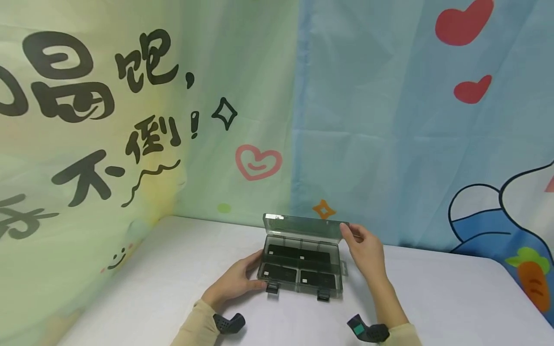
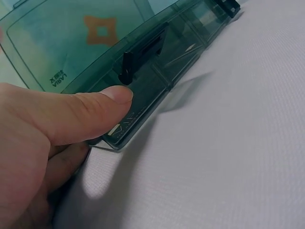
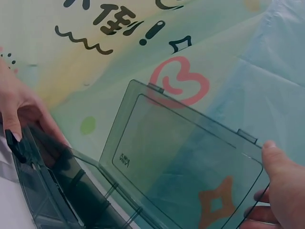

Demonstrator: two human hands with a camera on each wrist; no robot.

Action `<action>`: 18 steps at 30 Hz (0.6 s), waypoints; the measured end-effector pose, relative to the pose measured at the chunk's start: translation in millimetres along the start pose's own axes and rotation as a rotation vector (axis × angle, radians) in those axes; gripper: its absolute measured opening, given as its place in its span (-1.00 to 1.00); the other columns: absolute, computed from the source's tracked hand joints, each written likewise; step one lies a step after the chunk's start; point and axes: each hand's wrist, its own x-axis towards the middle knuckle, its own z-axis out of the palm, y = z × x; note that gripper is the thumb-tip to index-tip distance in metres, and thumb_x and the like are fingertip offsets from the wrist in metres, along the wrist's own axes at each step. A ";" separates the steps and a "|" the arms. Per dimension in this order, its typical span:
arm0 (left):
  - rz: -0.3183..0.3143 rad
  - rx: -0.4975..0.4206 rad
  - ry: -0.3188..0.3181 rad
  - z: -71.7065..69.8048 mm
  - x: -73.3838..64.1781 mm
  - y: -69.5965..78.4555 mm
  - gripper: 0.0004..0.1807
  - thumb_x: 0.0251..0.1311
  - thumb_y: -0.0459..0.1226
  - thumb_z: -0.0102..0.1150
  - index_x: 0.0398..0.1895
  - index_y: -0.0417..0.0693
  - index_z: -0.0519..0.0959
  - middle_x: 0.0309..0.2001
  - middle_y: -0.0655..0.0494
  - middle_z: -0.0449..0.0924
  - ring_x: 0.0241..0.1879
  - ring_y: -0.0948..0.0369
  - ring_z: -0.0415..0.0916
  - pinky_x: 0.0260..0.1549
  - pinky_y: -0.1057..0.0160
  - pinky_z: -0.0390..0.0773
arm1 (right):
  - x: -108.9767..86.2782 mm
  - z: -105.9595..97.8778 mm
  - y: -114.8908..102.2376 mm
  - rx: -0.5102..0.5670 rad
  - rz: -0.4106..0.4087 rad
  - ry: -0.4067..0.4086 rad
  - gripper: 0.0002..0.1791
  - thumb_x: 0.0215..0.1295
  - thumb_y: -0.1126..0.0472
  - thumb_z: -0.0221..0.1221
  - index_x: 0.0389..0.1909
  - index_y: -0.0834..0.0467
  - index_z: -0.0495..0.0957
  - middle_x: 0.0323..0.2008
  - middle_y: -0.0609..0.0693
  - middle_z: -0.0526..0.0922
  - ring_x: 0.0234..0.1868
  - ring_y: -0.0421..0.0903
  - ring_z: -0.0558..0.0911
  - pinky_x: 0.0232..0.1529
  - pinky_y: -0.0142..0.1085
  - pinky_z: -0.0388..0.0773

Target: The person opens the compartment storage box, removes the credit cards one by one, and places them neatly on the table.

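Observation:
A see-through smoky plastic compartment box (image 1: 298,288) stands on the white table with its lid (image 1: 303,227) raised at the back. My left hand (image 1: 235,282) grips the box's left end, thumb at the front corner beside a black latch (image 2: 143,52) and the other fingers behind the side wall. With my right hand (image 1: 365,247) I pinch the lid's upper right corner, thumb on the near face. Dark flat pieces (image 1: 318,278), each with a small white mark, lie in the compartments. A second black latch (image 1: 323,295) hangs at the front right.
A printed cloth backdrop (image 1: 368,144) with hearts and dark lettering hangs directly behind the table. White tabletop (image 1: 173,269) spreads to the left and right of the box. Dark devices (image 1: 229,323) are strapped at both wrists over beige sleeves.

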 end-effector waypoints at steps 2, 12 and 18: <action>0.005 0.006 0.006 0.6 0.4 0.3 0.00 -0.06 -0.09 0.39 0.45 -0.17 0.10 0.42 -0.07 0.19 0.44 -0.06 0.07 0.42 -0.17 -0.02 | 4.5 2.1 1.6 -0.001 -0.017 0.027 -0.27 0.32 -0.31 -0.04 0.20 0.22 0.45 0.10 0.24 0.58 0.11 0.16 0.56 0.11 0.05 0.52; 0.006 0.009 0.020 1.1 -0.2 0.6 -0.02 -0.05 -0.09 0.38 0.44 -0.14 0.12 0.41 -0.07 0.22 0.43 -0.07 0.08 0.41 -0.19 -0.01 | 15.6 18.5 25.6 0.026 -0.155 0.182 -0.44 0.45 -0.13 -0.11 -0.09 0.24 0.64 -0.22 0.21 0.73 -0.18 0.13 0.69 -0.12 0.04 0.61; 0.009 0.025 0.025 0.8 -1.4 0.5 -0.02 -0.04 -0.08 0.37 0.44 -0.13 0.12 0.41 -0.07 0.22 0.42 -0.09 0.10 0.40 -0.20 0.02 | 18.4 33.6 51.5 0.007 -0.138 0.116 -0.51 0.49 0.01 -0.13 -0.24 0.27 0.67 -0.19 0.22 0.72 -0.18 0.14 0.71 -0.19 -0.04 0.63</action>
